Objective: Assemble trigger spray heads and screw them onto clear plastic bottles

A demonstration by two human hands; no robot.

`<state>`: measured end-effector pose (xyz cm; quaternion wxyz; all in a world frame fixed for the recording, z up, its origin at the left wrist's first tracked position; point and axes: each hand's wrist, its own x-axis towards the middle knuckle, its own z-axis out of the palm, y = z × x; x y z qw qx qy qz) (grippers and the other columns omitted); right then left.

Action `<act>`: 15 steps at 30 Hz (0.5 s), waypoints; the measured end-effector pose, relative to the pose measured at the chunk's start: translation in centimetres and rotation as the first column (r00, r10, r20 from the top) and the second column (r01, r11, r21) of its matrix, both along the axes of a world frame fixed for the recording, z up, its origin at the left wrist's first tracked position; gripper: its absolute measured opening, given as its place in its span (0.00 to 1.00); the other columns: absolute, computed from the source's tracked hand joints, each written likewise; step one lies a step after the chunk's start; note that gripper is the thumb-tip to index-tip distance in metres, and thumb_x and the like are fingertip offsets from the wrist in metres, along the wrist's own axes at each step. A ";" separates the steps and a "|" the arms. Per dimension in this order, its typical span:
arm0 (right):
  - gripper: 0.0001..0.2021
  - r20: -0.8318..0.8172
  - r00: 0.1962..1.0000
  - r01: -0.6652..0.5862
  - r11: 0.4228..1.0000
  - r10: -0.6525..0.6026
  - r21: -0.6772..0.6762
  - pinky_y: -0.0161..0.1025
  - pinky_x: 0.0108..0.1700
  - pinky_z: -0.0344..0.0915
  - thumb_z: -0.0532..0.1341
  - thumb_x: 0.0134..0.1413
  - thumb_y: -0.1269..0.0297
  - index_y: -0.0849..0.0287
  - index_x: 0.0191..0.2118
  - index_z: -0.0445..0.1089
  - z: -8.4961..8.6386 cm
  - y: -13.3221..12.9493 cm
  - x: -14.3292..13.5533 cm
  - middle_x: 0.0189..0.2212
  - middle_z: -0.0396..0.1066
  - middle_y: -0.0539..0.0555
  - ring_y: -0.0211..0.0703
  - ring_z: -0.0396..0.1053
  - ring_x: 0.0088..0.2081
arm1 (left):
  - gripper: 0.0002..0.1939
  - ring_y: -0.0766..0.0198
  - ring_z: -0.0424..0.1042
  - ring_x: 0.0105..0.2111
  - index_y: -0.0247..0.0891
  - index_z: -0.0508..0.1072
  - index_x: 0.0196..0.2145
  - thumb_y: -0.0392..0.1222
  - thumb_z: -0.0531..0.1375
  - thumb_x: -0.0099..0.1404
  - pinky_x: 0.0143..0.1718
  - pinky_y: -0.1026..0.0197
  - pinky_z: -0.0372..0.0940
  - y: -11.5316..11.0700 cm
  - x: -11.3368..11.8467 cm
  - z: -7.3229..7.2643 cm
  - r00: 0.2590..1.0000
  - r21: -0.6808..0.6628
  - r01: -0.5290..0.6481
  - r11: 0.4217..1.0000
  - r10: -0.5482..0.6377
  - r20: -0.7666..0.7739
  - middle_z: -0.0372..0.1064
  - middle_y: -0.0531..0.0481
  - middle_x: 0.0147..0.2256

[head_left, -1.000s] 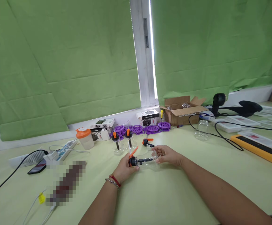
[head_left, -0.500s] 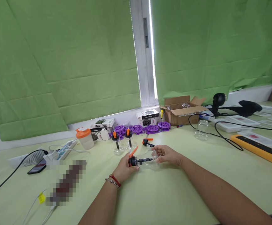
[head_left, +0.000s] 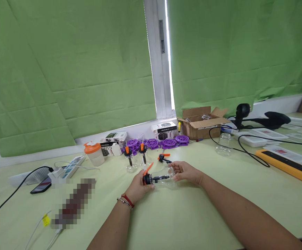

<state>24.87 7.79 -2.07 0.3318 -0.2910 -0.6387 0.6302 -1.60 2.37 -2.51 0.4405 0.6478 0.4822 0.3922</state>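
Observation:
A clear bottle (head_left: 163, 176) with a black collar, an orange lever and a thin metal spout lies on its side between my hands. My left hand (head_left: 138, 186) is closed round the black top (head_left: 147, 178). At the other end, my right hand (head_left: 184, 172) grips the bottle's base. A dark tube shows inside through the clear wall. Just beyond, a loose black-and-orange top (head_left: 163, 158) rests on the table. Two upright clear bottles with the same kind of top, one (head_left: 131, 163) and another (head_left: 144, 154), stand behind my left hand.
Purple plastic parts (head_left: 169, 143) lie along the wall, near small printed boxes (head_left: 163, 130). An open cardboard box (head_left: 203, 126) stands behind. An orange-lidded cup (head_left: 93, 154) and a phone (head_left: 41, 185) are left. Rightward are an upturned clear bottle (head_left: 223, 144), black cable and a yellow-black bar (head_left: 283, 166).

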 end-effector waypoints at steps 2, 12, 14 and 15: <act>0.29 0.001 1.000 0.000 1.000 0.000 0.000 0.40 0.41 0.66 0.72 0.32 0.64 0.62 0.45 0.66 0.0 0.0 0.0 0.36 0.70 0.55 0.40 0.68 0.37 | 0.22 0.69 0.58 0.29 0.35 0.67 0.38 0.42 0.67 0.46 0.33 0.64 0.55 0.0 0.0 0.1 1.000 -0.002 0.000 1.000 0.000 0.004 0.57 0.56 0.28; 0.30 0.013 1.000 0.004 1.000 -0.005 0.018 0.43 0.43 0.66 0.72 0.32 0.63 0.62 0.46 0.65 0.0 0.0 0.1 0.38 0.70 0.56 0.43 0.68 0.39 | 0.19 0.69 0.60 0.30 0.36 0.64 0.34 0.41 0.66 0.46 0.33 0.64 0.56 -0.3 0.2 0.6 1.000 -0.025 0.015 1.000 -0.015 0.016 0.57 0.57 0.29; 0.31 0.021 1.000 0.009 1.000 -0.009 0.019 0.44 0.43 0.66 0.72 0.31 0.62 0.62 0.46 0.66 0.0 0.0 0.1 0.39 0.70 0.57 0.44 0.68 0.39 | 0.19 0.69 0.59 0.30 0.37 0.62 0.33 0.39 0.66 0.46 0.33 0.64 0.56 -0.3 0.3 0.6 1.000 -0.027 0.020 0.999 -0.020 0.017 0.57 0.57 0.29; 0.31 0.025 1.000 0.011 1.000 -0.011 0.022 0.44 0.43 0.66 0.72 0.31 0.62 0.62 0.46 0.66 0.0 0.0 0.1 0.39 0.70 0.57 0.44 0.68 0.40 | 0.19 0.69 0.59 0.29 0.37 0.61 0.33 0.39 0.66 0.47 0.33 0.64 0.56 -0.3 0.3 0.6 1.000 -0.025 0.023 0.999 -0.022 0.015 0.57 0.57 0.29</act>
